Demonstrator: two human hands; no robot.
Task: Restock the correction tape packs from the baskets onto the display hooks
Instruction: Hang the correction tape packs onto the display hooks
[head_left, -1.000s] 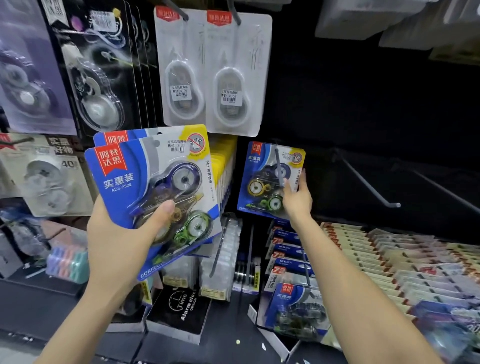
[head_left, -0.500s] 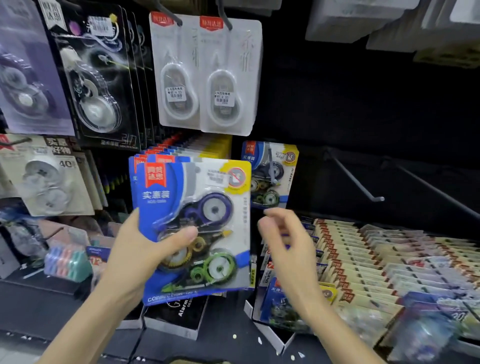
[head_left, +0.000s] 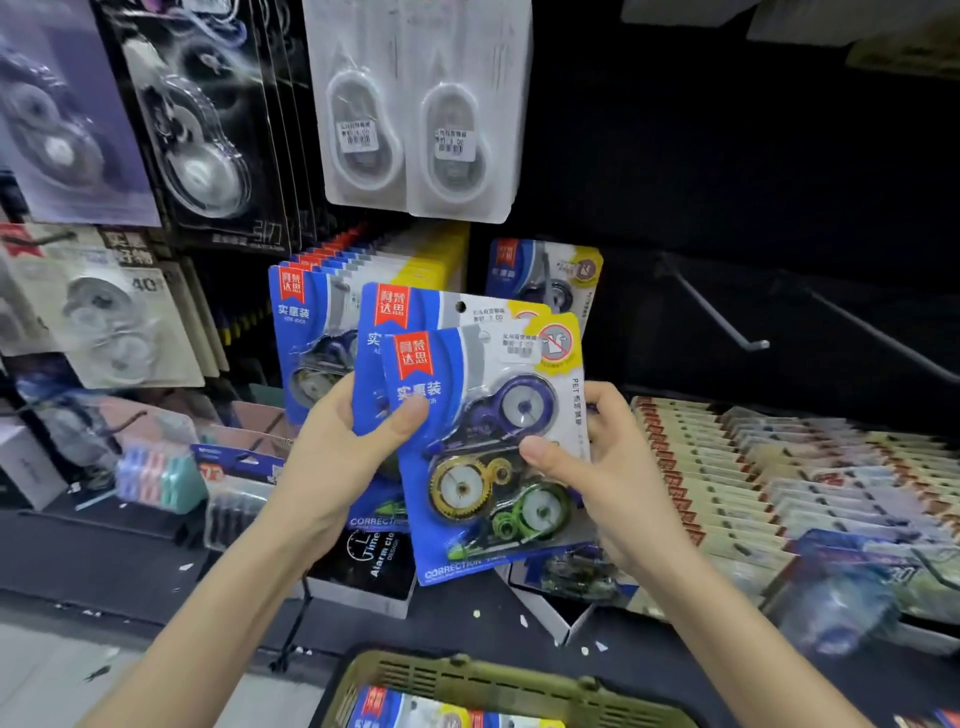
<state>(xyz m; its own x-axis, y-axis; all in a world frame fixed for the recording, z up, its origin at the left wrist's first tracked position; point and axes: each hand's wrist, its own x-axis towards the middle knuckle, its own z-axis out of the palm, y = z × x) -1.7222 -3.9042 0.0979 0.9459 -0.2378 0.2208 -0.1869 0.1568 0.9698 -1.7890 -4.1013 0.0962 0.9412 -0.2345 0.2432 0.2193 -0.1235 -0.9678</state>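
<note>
Two blue correction tape packs overlap in front of me. My right hand pinches the front pack at its right edge, thumb on the blister. My left hand grips the rear pack, its thumb touching the front pack's left side. A single matching pack hangs on a hook behind them. To its left a full row of the same packs hangs on another hook. An olive basket at the bottom edge holds more packs.
Two bare metal hooks stick out at the right. White blister packs hang above. A tray of flat card packs fills the lower right shelf. Black boxes and small items sit on the lower left shelf.
My right hand left the pack hanging on the hook and came back to the stack. It now pinches the front pack, slid off the rear one. The basket came into view.
</note>
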